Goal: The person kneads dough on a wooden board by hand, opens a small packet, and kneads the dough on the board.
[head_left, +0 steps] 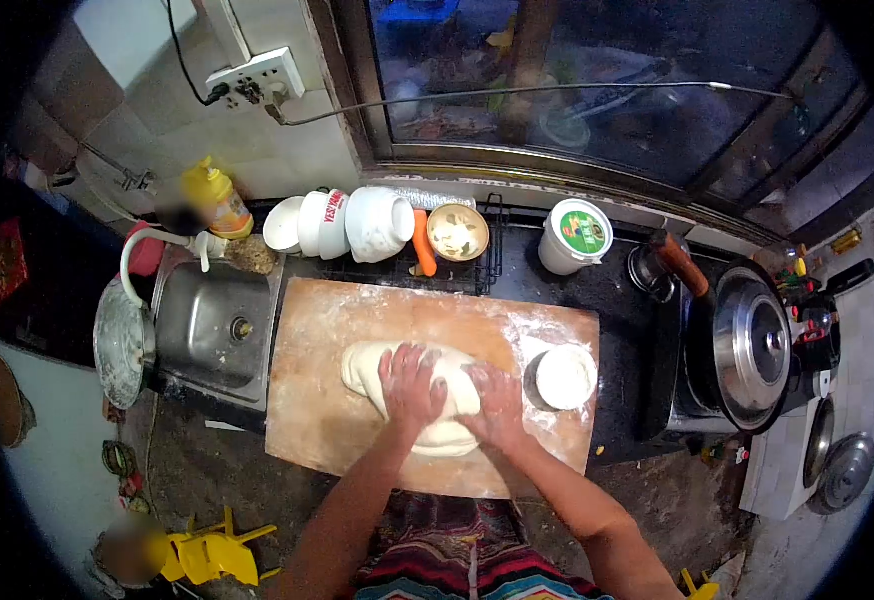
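A large pale lump of dough (367, 366) lies on a floured wooden board (317, 430). My left hand (412, 385) presses flat on the middle of the dough, its fingers apart. On the dough's right side rests my right hand (495, 400), fingers spread and pointing away from me. Neither hand is wrapped around anything. To the right of my right hand, a round container of white flour (566, 377) stands on the board, with loose flour scattered about it.
A steel sink (212, 325) is at the left. Behind the board stand white bowls (380, 224), an orange-handled tool (424, 243), a small bowl (458, 233) and a lidded white tub (575, 237). A lidded pan (752, 345) sits on the stove at right.
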Demonstrator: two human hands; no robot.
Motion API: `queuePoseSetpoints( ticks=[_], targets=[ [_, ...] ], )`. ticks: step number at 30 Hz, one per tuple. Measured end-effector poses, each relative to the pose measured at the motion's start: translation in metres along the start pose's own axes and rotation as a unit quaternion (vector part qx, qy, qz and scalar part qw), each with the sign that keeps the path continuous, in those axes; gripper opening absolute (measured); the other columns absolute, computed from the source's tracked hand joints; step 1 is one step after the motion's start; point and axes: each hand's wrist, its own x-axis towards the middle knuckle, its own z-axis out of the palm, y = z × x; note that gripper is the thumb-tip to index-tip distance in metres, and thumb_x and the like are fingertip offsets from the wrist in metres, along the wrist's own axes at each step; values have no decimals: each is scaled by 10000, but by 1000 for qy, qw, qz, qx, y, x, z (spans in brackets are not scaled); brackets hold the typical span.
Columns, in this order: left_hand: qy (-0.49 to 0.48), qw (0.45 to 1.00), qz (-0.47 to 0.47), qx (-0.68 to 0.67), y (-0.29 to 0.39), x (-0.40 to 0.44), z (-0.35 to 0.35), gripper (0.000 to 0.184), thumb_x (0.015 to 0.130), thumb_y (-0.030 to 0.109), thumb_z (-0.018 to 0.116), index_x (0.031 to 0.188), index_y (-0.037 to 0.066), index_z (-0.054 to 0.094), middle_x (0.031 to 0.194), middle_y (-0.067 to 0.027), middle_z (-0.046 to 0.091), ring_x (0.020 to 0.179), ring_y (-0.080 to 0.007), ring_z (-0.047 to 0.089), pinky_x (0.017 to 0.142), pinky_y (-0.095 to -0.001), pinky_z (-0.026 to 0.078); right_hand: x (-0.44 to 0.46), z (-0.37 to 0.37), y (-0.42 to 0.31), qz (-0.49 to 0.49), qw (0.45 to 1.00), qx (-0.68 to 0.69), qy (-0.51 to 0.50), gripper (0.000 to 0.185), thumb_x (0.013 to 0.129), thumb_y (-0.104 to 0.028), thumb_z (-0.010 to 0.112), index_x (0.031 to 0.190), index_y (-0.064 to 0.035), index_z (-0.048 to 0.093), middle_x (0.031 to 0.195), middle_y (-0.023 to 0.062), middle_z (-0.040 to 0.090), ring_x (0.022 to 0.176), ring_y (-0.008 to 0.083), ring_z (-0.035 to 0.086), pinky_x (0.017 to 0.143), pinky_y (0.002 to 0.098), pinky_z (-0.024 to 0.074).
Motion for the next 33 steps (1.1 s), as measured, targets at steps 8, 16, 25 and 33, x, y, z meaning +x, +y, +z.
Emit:
queuePoseSetpoints(
  ticks=[8,16,25,33],
  targets=[
    [12,1000,-20,15,-29,121,48,222,885,210,540,834,47,682,833,-138,662,858,-308,614,886,-443,411,83,12,24,144,980,49,129,708,765,-441,765,1300,-33,548,1177,200,635,1112,369,594,948,433,465],
    [-299,930,-146,-157,-5,127,-60,543,992,434,366,1095,-13,656,1186,-250,626,1140,-388,553,1018,-445,364,33,-1,-36,201,977,64,35,691,717,-378,758,1280,-39,546,1280,221,546,1208,377,506,991,472,408],
    [-61,996,67,-6,-14,-66,-85,418,776,235,645,1186,151,633,1307,-114,535,1326,-346,403,1120,-576,235,-108,-10,-53,39,984,168,46,400,847,-218,565,1214,-61,596,1211,192,585,1157,375,515,1024,479,357],
    [-4,996,86,1,-45,-66,-61,455,815,310,503,1217,111,580,1303,-140,512,1299,-379,422,1092,-604,249,-87,19,13,235,964,-74,101,492,925,-244,526,1327,36,479,1345,268,476,1287,427,404,1106,494,296]
  ],
)
